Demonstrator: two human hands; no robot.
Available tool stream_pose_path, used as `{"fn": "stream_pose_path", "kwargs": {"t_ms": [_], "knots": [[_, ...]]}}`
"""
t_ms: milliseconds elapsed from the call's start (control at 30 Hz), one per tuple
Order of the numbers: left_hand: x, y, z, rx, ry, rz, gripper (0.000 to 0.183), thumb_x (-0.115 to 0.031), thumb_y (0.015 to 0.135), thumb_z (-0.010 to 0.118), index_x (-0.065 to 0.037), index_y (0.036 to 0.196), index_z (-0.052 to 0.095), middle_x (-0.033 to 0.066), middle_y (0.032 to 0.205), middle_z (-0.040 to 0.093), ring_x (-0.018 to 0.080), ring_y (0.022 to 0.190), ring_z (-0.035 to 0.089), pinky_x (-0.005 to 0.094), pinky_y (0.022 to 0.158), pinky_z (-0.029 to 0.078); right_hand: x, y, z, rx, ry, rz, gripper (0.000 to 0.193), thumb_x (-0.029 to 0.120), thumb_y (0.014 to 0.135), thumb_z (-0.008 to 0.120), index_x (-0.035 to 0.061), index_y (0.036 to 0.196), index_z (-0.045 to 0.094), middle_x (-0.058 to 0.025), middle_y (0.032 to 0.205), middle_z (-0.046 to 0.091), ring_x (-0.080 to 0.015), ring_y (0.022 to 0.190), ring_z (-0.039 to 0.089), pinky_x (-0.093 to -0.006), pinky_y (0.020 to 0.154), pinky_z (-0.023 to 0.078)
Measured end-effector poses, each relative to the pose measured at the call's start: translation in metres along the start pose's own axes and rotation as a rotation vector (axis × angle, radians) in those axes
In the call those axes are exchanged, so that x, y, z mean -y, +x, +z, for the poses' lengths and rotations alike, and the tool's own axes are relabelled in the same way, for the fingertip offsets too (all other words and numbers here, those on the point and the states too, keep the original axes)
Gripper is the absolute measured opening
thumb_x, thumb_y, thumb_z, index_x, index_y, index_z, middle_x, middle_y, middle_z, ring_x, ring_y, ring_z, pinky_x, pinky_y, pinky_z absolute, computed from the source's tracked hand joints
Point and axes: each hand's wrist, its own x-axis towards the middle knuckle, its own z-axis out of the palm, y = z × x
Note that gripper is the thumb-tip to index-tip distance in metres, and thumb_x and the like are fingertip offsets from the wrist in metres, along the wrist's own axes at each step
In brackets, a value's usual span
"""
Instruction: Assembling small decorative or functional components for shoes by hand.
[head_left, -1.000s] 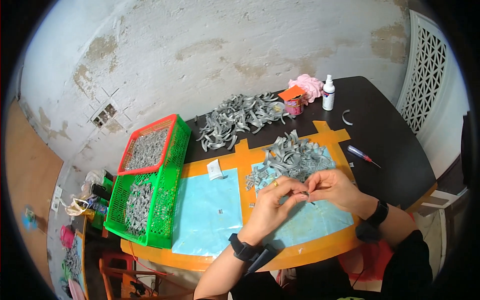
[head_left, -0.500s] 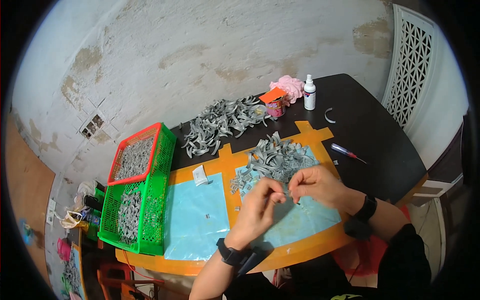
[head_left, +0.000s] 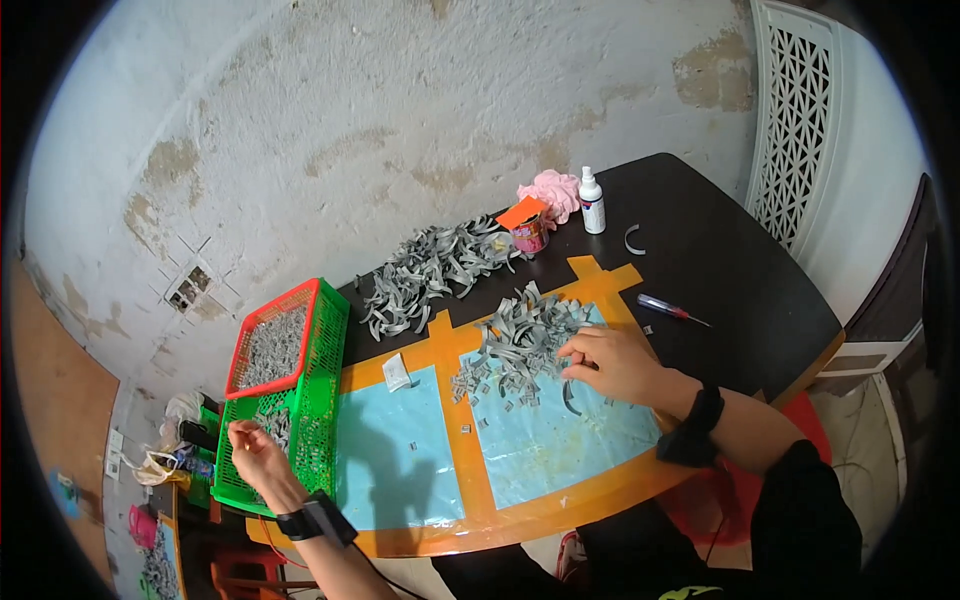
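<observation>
Over the near part of the green basket, my left hand hangs with its fingers bent and drawn together; whatever is between the fingertips, if anything, is too small to make out. My right hand is at the near right side of a pile of grey curved strips on the blue sheet. Its thumb and forefinger pinch at the top of one grey curved strip. Small grey pieces lie scattered along the pile's near left side.
A red tray full of small grey pieces sits on the basket's far part. Farther back lie more grey strips. A can, pink cloth, white spray bottle and screwdriver are on the dark table.
My hands, close together over the blue sheet before, have parted. The left has swung left to the green basket; the right has moved slightly back to the pile and a strip. The view has shifted slightly.
</observation>
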Motion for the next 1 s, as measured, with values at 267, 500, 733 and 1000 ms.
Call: {"fn": "stream_pose_path", "kwargs": {"t_ms": [267,500,733,1000], "knots": [[0.062,-0.060,0.056,0.153,0.170,-0.250,0.031,-0.004,0.092,0.053,0.001,0.120,0.042,0.0175,0.114,0.056,0.0190,0.095,0.061,0.0271,0.072,0.052,-0.012,0.004,0.007,0.014,-0.066,-0.027,0.011,0.011,0.079,0.069,0.0041,0.087,0.066,-0.0030,0.076,0.056,-0.0138,0.067,0.055,-0.0282,0.058,0.044],[0.175,-0.210,0.137,0.572,0.534,-1.052,0.041,-0.025,0.091,0.060,-0.002,0.124,0.050,0.0113,0.116,0.058,0.0249,0.103,0.059,0.0365,0.095,0.047,0.015,0.007,-0.009,-0.148,0.239,0.060,0.006,0.007,0.081,0.067,0.0043,0.087,0.066,-0.0036,0.078,0.061,-0.0109,0.067,0.058,-0.0253,0.058,0.045],[0.199,-0.243,0.117,0.592,0.430,-1.393,0.025,-0.018,0.094,0.056,-0.002,0.114,0.056,0.0094,0.104,0.063,0.0178,0.088,0.063,0.0256,0.078,0.052,0.016,0.002,-0.004,-0.143,0.457,0.011,0.010,0.004,0.082,0.067,0.0032,0.092,0.066,-0.0031,0.084,0.063,-0.0100,0.075,0.059,-0.0233,0.063,0.048],[0.195,-0.219,0.108,0.854,0.762,-1.049,0.011,-0.008,0.085,0.069,-0.002,0.093,0.064,0.0027,0.080,0.065,0.0080,0.071,0.059,0.0216,0.064,0.048,0.025,0.002,0.002,0.047,0.651,0.028,0.022,-0.003,0.081,0.067,0.0007,0.102,0.061,-0.0094,0.106,0.056,-0.0126,0.096,0.059,-0.0236,0.073,0.051]]}}
